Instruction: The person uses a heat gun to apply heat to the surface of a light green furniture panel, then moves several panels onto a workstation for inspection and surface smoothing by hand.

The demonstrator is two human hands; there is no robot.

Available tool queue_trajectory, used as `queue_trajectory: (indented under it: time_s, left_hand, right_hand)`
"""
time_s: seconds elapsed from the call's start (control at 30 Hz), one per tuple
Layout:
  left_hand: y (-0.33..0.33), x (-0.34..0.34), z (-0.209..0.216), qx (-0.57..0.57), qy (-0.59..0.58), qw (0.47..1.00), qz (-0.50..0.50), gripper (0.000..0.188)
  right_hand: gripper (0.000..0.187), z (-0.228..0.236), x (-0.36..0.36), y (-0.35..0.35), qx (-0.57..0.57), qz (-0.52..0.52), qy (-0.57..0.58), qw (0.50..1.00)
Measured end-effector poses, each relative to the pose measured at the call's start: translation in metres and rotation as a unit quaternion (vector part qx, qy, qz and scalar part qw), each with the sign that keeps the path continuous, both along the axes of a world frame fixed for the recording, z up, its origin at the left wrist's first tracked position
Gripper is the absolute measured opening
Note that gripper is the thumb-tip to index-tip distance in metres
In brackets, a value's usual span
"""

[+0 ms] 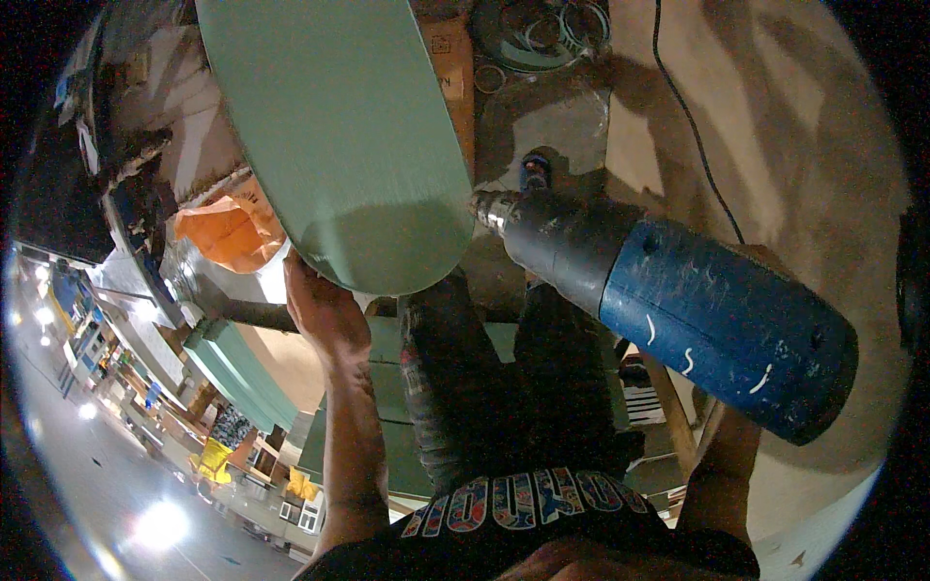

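A long pale green board [339, 126] with a rounded near end stretches away from me, left of the middle. At the left side of that end my left hand [327, 308] is closed on the board's edge, its fingers mostly hidden beneath. On the right, a heat gun [717, 320] with a blue body and dark front points left. Its metal nozzle [492, 210] is right beside the board's right edge; whether they touch I cannot tell. My right forearm [725, 450] rises behind the heat gun, which hides most of the right hand holding it.
An orange bag [231, 235] hangs left of the board. Coiled strips [557, 34] lie at the far side, near a brown cardboard piece [451, 77]. A black cord [699, 136] runs down at the right. Stacked green panels [242, 373] stand lower left.
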State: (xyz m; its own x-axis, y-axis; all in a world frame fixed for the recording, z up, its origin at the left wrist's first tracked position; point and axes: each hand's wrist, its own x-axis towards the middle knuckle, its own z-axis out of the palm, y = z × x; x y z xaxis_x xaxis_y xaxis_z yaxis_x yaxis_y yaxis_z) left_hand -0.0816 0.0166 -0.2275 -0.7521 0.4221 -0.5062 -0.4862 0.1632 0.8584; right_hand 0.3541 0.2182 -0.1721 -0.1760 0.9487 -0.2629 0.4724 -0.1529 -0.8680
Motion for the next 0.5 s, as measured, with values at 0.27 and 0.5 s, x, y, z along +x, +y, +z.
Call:
queue_trajectory:
  time_s: [0.27,0.5]
  left_hand:
    - [0.001,0.004,0.004,-0.015,0.010,1.000,0.002,0.050]
    - [-0.010,0.000,0.000,-0.132,0.173,0.970,-0.107,0.045]
  right_hand:
    - [0.052,-0.043,0.000,0.008,-0.006,0.023,0.055,0.998]
    - [0.054,-0.088,0.015,0.006,-0.089,0.041,0.207,0.973]
